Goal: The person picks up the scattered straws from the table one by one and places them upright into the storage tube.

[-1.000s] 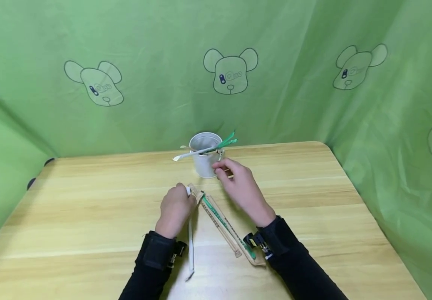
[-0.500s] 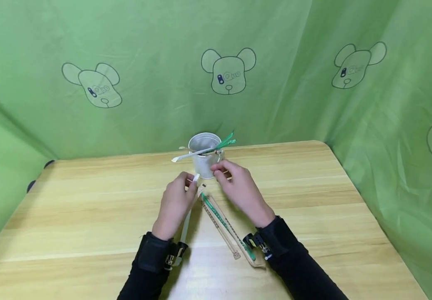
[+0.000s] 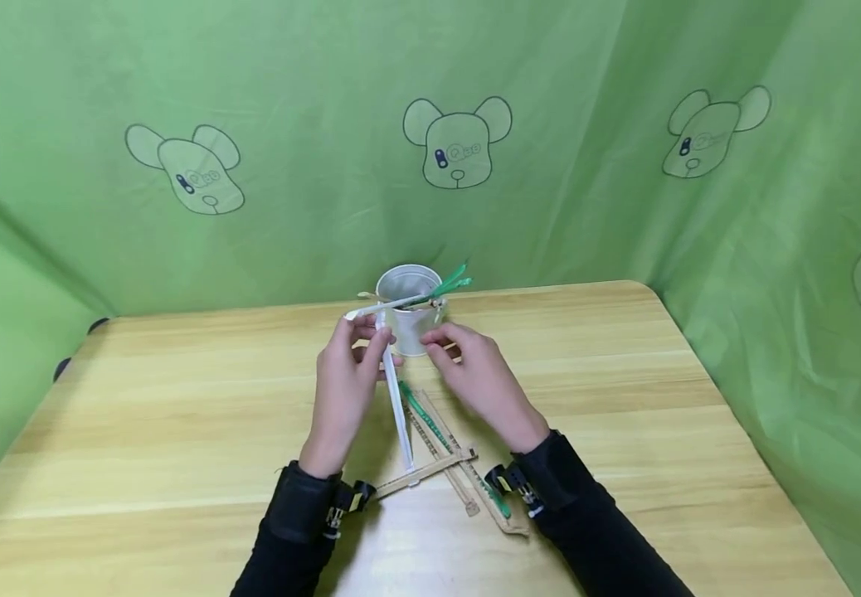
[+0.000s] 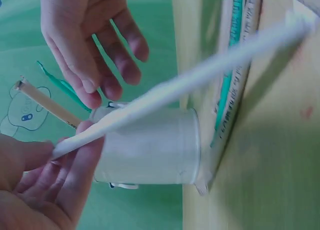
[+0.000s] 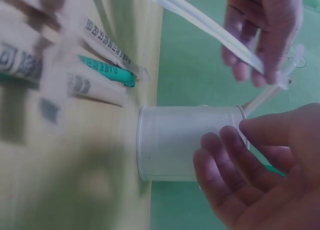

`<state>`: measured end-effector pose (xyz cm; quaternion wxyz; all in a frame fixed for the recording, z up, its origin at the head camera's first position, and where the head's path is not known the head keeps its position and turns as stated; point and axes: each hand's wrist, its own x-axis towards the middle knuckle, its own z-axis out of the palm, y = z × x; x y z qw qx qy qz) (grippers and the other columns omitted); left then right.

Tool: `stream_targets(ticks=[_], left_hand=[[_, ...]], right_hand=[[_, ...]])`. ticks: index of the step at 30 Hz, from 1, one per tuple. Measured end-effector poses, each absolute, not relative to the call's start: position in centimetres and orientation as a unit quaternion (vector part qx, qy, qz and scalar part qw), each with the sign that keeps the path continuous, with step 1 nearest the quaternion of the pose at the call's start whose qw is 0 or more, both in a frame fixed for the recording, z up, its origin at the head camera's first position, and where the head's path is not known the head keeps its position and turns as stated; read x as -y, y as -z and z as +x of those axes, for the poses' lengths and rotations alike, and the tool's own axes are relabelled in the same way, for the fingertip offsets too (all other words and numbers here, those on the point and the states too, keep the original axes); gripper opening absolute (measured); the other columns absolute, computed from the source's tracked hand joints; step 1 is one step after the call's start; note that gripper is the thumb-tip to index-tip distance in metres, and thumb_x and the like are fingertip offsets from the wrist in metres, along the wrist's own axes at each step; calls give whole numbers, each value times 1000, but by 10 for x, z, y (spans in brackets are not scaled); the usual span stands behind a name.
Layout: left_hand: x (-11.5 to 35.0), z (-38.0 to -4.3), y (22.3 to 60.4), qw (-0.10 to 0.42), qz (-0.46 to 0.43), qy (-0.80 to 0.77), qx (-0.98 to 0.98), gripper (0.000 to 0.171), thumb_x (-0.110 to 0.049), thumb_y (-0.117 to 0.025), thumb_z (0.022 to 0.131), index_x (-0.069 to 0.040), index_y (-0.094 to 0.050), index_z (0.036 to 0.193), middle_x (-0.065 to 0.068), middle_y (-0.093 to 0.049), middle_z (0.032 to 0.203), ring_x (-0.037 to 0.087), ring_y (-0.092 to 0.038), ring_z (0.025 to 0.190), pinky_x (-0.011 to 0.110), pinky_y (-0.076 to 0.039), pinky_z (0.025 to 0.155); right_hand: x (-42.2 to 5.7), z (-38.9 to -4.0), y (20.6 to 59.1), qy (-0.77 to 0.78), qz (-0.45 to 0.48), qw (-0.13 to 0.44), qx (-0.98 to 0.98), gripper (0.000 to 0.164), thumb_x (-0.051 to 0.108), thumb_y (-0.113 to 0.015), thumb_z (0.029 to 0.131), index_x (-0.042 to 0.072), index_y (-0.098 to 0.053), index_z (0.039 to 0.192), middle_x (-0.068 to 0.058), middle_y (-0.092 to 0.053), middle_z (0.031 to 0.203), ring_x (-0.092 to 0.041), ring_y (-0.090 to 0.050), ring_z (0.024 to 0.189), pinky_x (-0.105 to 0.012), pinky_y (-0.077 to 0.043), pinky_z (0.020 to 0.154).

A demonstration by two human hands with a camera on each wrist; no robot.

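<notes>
In the head view, my left hand (image 3: pixel 344 377) pinches the upper end of a white paper-wrapped straw (image 3: pixel 396 402) between thumb and fingers. The straw slants down toward the table, in front of a small white metal bucket (image 3: pixel 406 336). My right hand (image 3: pixel 486 373) hovers at the bucket's right side, fingers loosely bent and nothing between them, as the right wrist view also shows. Across the bucket's rim lie another white wrapped straw (image 3: pixel 386 307) and green wrapped straws (image 3: pixel 451 284). A brown-wrapped straw (image 3: pixel 430 473) lies by the held straw's lower end.
Between the forearms, a green wrapped straw (image 3: pixel 430 423) and printed brown-wrapped straws (image 3: pixel 468 500) lie on the wooden table (image 3: pixel 177 431). Green cloth (image 3: pixel 311 166) with bear-head drawings hangs behind the table and along its sides.
My left hand has risen toward the bucket, lifting the white straw. A brown straw near that hand has dropped crosswise over the others. My right hand has barely moved.
</notes>
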<state>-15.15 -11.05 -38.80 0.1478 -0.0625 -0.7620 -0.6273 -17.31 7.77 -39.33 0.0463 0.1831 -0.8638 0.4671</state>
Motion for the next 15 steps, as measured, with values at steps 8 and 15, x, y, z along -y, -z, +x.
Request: stream_targets(ticks=[8,15], left_hand=[[117,-142,363,187,-99,559,802,22,-13,-76,101,-3,-73,120,8,-76,104,24,-74,85,32,-63,74],[121,-127,338,170,-119,583,786,20,-9,-78,98,-4,-77,117,6,-77,105,21,-74,87,32,-64,76]], right_hand=[[-77,-173,394,-467,182,40,864,20,9,-63,108,6,-73,125,-7,-73,121,-22,-70,110,-39,-58,96],[-78,-173,394,-467,178,36,865,21,11,-62,108,6,-73,126,-7,-73,121,-23,-69,110,-40,-58,96]])
